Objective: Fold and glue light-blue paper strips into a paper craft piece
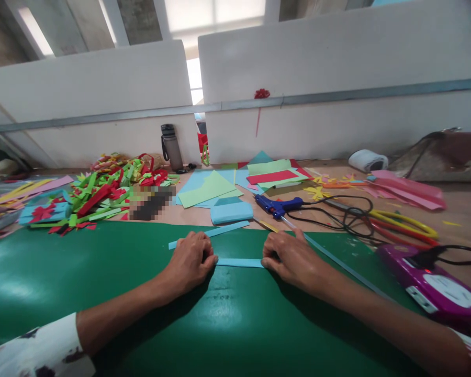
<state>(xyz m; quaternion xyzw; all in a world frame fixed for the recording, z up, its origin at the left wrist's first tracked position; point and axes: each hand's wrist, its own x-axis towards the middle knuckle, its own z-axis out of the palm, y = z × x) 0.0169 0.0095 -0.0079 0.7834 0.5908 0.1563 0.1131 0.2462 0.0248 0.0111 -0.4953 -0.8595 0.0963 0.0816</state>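
A narrow light-blue paper strip (239, 263) stretches between my two hands, just over the green mat. My left hand (192, 260) pinches its left end between thumb and fingers. The right end is pinched the same way by my right hand (292, 259). Behind my left hand, a second light-blue strip (230, 229) lies slantwise on the mat, partly hidden by that hand. Just beyond sits a small light-blue paper bundle (231, 213). A blue glue gun (278, 205) rests past my right hand, its clear glue stick (288, 222) pointing toward me.
The green mat (102, 293) covers the near table. At the left lies a heap of green and red paper pieces (105, 188). Paper sheets (208, 188) and a grey bottle (171, 149) stand farther back. Yellow-handled scissors (404, 222), black cable and a purple power strip (435, 285) occupy the right.
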